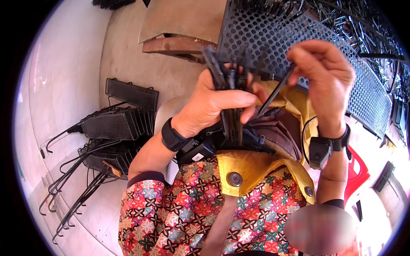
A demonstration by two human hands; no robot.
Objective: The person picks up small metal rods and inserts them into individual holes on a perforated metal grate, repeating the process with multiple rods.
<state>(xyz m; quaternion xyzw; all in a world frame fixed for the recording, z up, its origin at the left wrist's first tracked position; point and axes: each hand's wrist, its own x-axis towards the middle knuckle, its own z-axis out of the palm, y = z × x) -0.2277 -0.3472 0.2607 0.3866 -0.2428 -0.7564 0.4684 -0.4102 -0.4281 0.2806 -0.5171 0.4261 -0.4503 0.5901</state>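
Note:
My left hand (pixel 203 104) is wrapped round an upright bundle of thin black strips (pixel 231 121) in front of my chest. The strips' upper ends fan out and are blurred. My right hand (pixel 326 72) is raised to the right of the bundle. Between its thumb and fingers it pinches one thin black rod (pixel 274 94), which slants down toward the bundle. Whether the rod's lower end touches the other strips, I cannot tell. A yellow apron (pixel 252 164) and a dark pouch hang just below my hands.
A black perforated panel (pixel 256 32) lies ahead, with many loose black metal pieces (pixel 363 21) beyond it at the far right. A brown board (pixel 183 19) stands at the far middle. Stacked black mesh racks with hooked wires (pixel 111 126) fill the left floor. A red chair (pixel 357 170) is at right.

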